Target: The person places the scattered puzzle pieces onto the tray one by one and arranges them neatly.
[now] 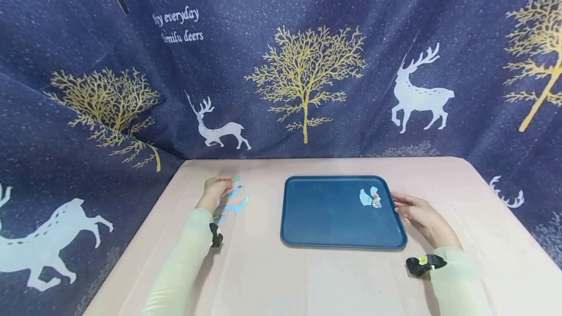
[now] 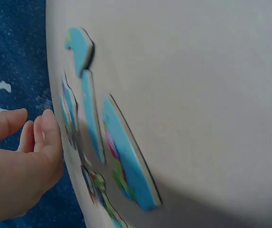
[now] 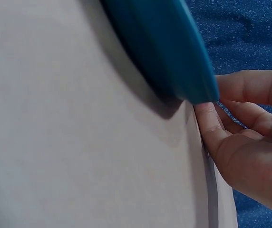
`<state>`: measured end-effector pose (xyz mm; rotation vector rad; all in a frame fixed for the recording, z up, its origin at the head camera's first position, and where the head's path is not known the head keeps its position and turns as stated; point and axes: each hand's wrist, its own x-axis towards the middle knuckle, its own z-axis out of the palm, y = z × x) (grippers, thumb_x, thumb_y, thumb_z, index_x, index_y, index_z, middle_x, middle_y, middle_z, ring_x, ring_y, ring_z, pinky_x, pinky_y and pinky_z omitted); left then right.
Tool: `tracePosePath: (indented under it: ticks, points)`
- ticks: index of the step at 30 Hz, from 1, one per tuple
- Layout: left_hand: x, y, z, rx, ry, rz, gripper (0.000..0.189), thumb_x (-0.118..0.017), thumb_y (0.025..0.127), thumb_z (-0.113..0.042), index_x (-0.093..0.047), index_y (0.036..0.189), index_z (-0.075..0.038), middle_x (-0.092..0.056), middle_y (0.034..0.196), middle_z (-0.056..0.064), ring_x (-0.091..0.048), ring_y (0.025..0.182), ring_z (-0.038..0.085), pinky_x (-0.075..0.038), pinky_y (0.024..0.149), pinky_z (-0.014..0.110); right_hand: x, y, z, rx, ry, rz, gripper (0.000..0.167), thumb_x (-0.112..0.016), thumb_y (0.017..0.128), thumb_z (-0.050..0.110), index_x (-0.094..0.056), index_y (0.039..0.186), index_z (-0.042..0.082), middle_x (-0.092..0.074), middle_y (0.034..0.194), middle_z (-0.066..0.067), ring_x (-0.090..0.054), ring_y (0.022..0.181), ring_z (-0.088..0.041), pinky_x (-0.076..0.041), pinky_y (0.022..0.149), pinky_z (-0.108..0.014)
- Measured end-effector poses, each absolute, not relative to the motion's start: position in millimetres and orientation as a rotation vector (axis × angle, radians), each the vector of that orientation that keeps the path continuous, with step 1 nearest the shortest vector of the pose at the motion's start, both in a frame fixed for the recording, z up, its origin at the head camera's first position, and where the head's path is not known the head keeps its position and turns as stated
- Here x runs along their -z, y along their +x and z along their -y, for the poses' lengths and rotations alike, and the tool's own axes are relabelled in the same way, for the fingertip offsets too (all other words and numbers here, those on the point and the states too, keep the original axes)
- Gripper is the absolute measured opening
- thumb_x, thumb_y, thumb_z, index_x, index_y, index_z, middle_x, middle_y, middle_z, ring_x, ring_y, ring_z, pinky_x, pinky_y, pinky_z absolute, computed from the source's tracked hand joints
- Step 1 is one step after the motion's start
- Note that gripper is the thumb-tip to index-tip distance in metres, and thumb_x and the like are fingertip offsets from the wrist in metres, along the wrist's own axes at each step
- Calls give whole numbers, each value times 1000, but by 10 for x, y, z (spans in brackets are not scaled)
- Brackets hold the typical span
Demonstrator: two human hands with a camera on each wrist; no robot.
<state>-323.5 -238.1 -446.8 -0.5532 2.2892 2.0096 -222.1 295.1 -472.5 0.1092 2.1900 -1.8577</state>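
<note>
At the left of the table my left hand (image 1: 214, 191) hovers by several thin, light-blue picture pieces (image 1: 237, 207). They look like flat puzzle pieces with printed colours. In the left wrist view its thumb and fingers (image 2: 50, 128) stand apart, nothing showing between them, beside a large blue piece (image 2: 124, 156) and a smaller curved piece (image 2: 81, 47). My right hand (image 1: 419, 213) rests against the right rim of a dark blue tray (image 1: 325, 213), its fingers mostly straight. Up close, its thumb (image 3: 212, 126) sits right at the tray's edge (image 3: 205, 92). Its other fingers are partly hidden.
A few puzzle pieces (image 1: 365, 198) lie in the tray's upper right part. The pale pink tabletop (image 1: 263, 277) ends at the back against a dark blue curtain (image 1: 303, 62) printed with deer and trees. The same cloth hangs along both sides.
</note>
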Motion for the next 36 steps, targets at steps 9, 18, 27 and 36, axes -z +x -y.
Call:
tracePosePath:
  ticks: [9,18,27,36]
  points:
    - [4531,-3181,2477,-1834,-610,-2373,35,-58,91,1,-54,125,8,-53,127,24,-60,85,19,-56,80,27,4724,-2226,-2949,1829,102,-2232,65,-46,87,-6,-21,147,-10,-26,148,-34,-30,135,-43,-32,113,-47]
    - [4554,-3178,2475,-1613,-599,-2453,36,-63,85,2,-61,121,2,-48,138,23,-55,104,27,-53,77,30,4714,-2203,-2932,1816,112,-2237,67,-46,85,-5,-21,147,-9,-26,149,-32,-30,136,-43,-28,114,-51]
    - [4563,-3194,2438,-1503,-512,-2595,33,-66,77,7,-64,110,6,-56,125,26,-56,88,24,-54,72,28,4727,-2211,-2939,1819,90,-2255,67,-46,86,-5,-22,147,-9,-27,149,-31,-33,136,-41,-29,114,-50]
    - [4567,-3212,2400,-1407,-492,-2643,35,-67,76,9,-61,110,6,-58,113,23,-55,73,18,-57,65,26,4762,-2221,-2944,1817,118,-2252,67,-45,85,-6,-22,148,-8,-28,149,-31,-31,136,-42,-29,114,-49]
